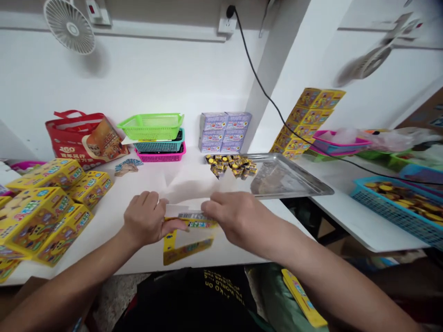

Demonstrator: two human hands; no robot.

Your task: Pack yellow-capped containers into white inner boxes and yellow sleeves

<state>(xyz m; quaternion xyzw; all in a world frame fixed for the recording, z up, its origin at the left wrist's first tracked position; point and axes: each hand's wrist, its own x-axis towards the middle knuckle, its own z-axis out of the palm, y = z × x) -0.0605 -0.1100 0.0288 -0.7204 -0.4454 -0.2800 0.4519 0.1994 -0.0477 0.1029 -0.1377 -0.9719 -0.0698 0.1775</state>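
Between my two hands is a yellow cardboard box (188,249) with a white flap and a barcode along its upper edge. My left hand (147,216) grips the box's left end, its thumb laid across the front below the flap. At the other end my right hand (233,216) pinches the flap by the barcode. The box is held over the near edge of the white table (138,258); its opening or window looks pale inside, and some of it is smeared by motion.
Yellow boxes (38,216) are piled at left. Behind stand a red bag (83,143), stacked plastic baskets (152,127) and purple boxes (224,131). A metal tray (297,177) with small gold-and-brown pieces (235,166) lies to the right, near a blue basket (391,207). A black cable (256,74) hangs across.
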